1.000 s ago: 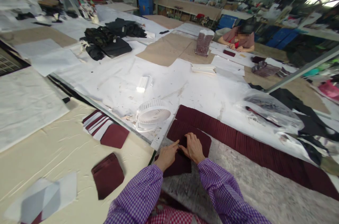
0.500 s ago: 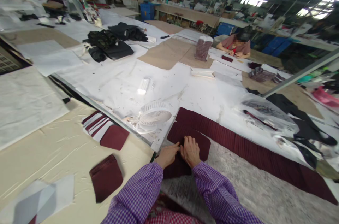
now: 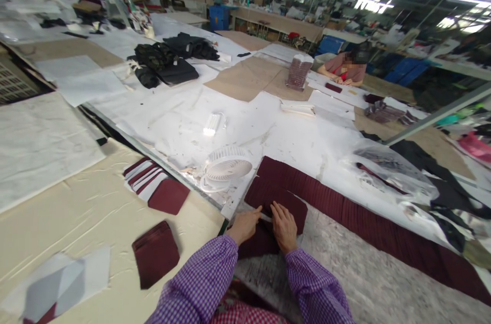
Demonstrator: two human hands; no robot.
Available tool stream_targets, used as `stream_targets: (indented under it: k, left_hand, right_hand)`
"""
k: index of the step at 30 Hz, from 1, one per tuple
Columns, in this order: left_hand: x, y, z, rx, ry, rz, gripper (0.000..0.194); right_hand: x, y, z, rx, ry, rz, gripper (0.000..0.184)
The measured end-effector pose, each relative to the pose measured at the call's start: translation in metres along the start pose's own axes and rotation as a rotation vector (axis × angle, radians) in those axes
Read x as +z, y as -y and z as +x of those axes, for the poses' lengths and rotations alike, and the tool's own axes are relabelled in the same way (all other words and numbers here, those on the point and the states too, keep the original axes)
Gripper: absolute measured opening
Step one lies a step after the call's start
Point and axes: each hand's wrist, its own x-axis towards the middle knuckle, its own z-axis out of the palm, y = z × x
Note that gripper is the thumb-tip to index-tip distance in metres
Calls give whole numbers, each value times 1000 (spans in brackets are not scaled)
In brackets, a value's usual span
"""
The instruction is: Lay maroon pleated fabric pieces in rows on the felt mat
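Dark maroon fabric pieces (image 3: 291,205) lie in front of me on a grey mottled surface, one just beyond my hands and another maroon piece (image 3: 261,242) nearer to me. My left hand (image 3: 245,225) is closed at the edge between them, its index finger pointing forward; it seems to pinch the near piece, though the fingertips are partly hidden. Resting on the far piece, my right hand (image 3: 284,225) has its fingers stretched out and nearly flat. A thin pale strip shows between the hands. Behind them runs a long row of overlapping maroon pieces (image 3: 356,209).
A white fan (image 3: 227,168) stands beyond my left hand. Left, a cream-covered surface (image 3: 95,206) bears a maroon stack (image 3: 156,253) and fanned maroon and white pieces (image 3: 164,193). Clear plastic (image 3: 395,168) lies right. A person (image 3: 347,68) sits across the table.
My right hand has slid a little to the right, widening the gap between the hands. A pale strip now shows there. My left hand has stayed nearly in place.
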Motion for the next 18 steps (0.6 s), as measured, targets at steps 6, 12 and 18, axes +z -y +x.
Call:
stream_targets:
  k: [6,12,18]
  left_hand:
    - [2,0,1,-5,-8,-24,24]
    - [0,1,1,20,1,-74,23]
    - [-13,5,-15,103,32,-199,24]
  right_hand:
    - [9,-11,-4,-101,11,14,50]
    - [15,-15,-3,-119,-21,31,48]
    - [7,-16,-4,-118,-38,70,38]
